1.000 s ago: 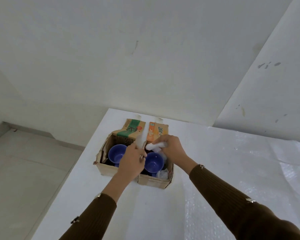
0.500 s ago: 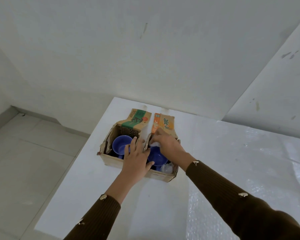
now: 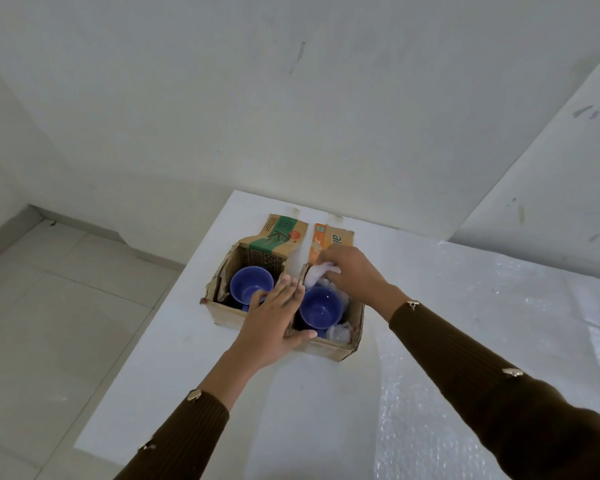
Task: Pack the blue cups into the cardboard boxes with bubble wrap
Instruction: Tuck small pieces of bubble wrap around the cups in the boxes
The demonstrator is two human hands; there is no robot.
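Observation:
Two open cardboard boxes stand side by side near the table's far left corner. The left box holds a blue cup. The right box holds another blue cup with crumpled bubble wrap at its near right corner. My left hand lies flat with straight fingers over the wall between the boxes. My right hand grips a white wad of bubble wrap at the far side of the right box, just beyond the cup.
The white table ends at its left edge above a tiled floor. A sheet of bubble wrap covers the table's right part. White walls close in behind. Printed box flaps stick up at the back.
My left hand has let go of the wrap and flattened on the divider between the boxes. My right hand has pushed the wad down toward the right box's far side.

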